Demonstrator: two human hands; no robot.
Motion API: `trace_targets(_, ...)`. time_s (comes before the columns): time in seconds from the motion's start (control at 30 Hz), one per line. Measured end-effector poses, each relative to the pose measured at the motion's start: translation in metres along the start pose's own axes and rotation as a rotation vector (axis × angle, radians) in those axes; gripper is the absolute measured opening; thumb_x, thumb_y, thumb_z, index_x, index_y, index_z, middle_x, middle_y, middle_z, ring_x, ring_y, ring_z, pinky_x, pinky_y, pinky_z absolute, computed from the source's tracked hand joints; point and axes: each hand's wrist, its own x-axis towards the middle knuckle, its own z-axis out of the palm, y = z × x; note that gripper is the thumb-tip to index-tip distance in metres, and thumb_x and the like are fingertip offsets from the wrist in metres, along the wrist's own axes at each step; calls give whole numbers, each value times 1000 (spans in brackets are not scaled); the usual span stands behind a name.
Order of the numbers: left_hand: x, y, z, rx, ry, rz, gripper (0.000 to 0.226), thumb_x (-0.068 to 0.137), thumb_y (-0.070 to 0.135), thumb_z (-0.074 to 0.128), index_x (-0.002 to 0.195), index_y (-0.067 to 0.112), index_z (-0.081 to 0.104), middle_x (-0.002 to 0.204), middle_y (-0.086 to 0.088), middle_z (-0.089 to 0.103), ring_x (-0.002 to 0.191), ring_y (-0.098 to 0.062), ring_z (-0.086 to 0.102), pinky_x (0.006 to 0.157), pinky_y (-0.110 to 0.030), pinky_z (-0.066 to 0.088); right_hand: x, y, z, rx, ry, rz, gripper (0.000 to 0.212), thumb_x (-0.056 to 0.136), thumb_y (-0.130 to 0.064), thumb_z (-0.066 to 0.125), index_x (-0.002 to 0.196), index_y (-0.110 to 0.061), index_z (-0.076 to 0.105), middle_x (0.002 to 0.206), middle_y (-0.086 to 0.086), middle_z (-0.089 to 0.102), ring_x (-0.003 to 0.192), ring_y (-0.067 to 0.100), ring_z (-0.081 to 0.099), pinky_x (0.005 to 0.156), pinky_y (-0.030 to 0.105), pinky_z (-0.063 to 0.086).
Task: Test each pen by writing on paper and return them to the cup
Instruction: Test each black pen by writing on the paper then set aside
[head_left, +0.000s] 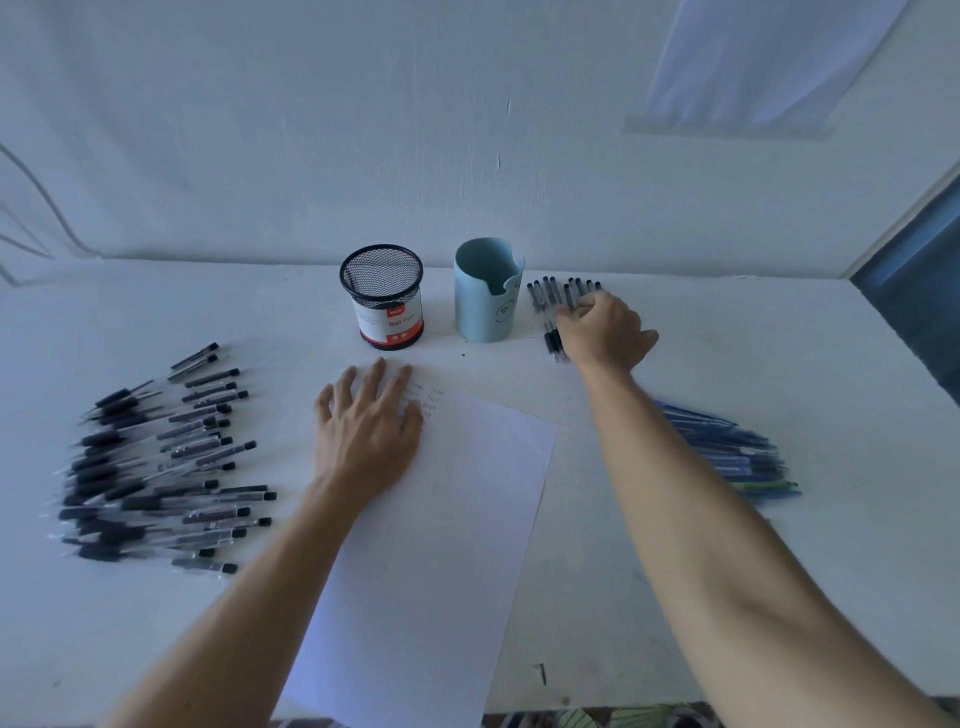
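while my left hand (366, 431) lies flat on the top corner of the paper (441, 545), fingers straight and spread, it pins the sheet so it won't slide under a pen tip. my right hand (602, 330) reaches past the blue cup (485, 291) to the short row of pens (553, 291) beside it. its fingers curl down over them, but i cannot tell if one is pinched, since my knuckles cover the tips. the mesh cup (383, 296) stands just beside the blue one, both near the sheet for an easy drop; no pen sticks out of either. a pile of black pens (156, 467) lies to my left, and the blue pens (737, 452) on my right are partly hidden behind my right arm (701, 493). the scribbles (428, 397) by my left fingers are too faint to read.
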Motion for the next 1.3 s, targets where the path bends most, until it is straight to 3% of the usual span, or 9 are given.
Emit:
trace_targets(0.17, -1, 0, -3, -24, 1, -4, 57, 98, 51, 29, 153, 36, 33, 163, 2, 27, 149, -28, 17, 121, -46, 11, -49, -13, -4, 144, 93, -139, 20, 86, -37, 60, 100, -26, 69, 103, -6, 70, 99, 23, 63, 88, 37, 38)
trace_targets(0.27, -1, -1, -5, -49, -11, -13, 61, 95, 55, 27, 152, 37, 35, 163, 4, 28, 150, -26, 18, 121, -43, 11, -95, -15, 2, 195, -45, -332, 17, 86, -31, 63, 99, -23, 70, 100, -3, 69, 98, 24, 63, 84, 36, 42)
trace_targets(0.4, 2, -2, -7, -168, 10, -80, 53, 97, 50, 48, 148, 35, 43, 160, 8, 34, 149, -20, 20, 120, -37, 10, -148, -10, 8, -101, -291, -526, 42, 91, -42, 55, 128, -22, 59, 129, 1, 55, 123, 25, 47, 99, 39, 31)
trace_targets(0.5, 4, -2, -14, -305, 32, -119, 51, 97, 43, 55, 146, 29, 49, 155, 6, 43, 148, -19, 26, 119, -36, 14, -167, -3, 14, -203, -347, -567, 57, 95, -49, 47, 144, -20, 42, 152, 4, 37, 142, 25, 27, 110, 45, 21)
trace_targets(0.67, -1, -18, -45, -708, 7, -181, 36, 96, 25, 59, 132, 27, 63, 136, -5, 62, 125, -24, 56, 104, -33, 42, -174, 9, 16, -258, -400, -586, 65, 100, -54, 30, 156, -23, 21, 166, 4, 12, 153, 25, 6, 121, 47, 4)
trace_targets(0.73, -6, -31, -52, -585, 89, -153, 30, 93, 21, 60, 122, 27, 69, 130, -6, 66, 115, -24, 58, 97, -34, 42, -175, 11, 16, -271, -391, -596, 68, 98, -57, 23, 157, -24, 19, 167, 3, 10, 153, 24, 5, 121, 47, 3)
trace_targets(0.87, -19, -55, -64, -192, 228, -214, 28, 88, 20, 62, 114, 25, 70, 130, -4, 60, 126, -30, 41, 103, -45, 27, -176, 9, 15, -272, -402, -584, 75, 93, -60, 14, 158, -24, 17, 167, 2, 9, 154, 23, 3, 122, 47, 2)
trace_targets(1.1, -41, -80, -76, 134, -71, -376, 46, 77, 31, 64, 120, 20, 51, 123, -10, 45, 121, -29, 35, 96, -49, 28, -178, 9, 13, -249, -378, -574, 66, 101, -52, 32, 158, -23, 18, 167, 2, 9, 154, 21, 2, 122, 44, 0)
trace_targets(1.3, -51, -83, -64, 94, 87, -405, 13, 89, 17, 61, 101, 14, 67, 120, -12, 50, 119, -32, 36, 92, -48, 27, -178, 7, 11, -219, -405, -559, 73, 94, -50, 41, 158, -25, 17, 167, 0, 6, 154, 19, 0, 122, 45, 0)
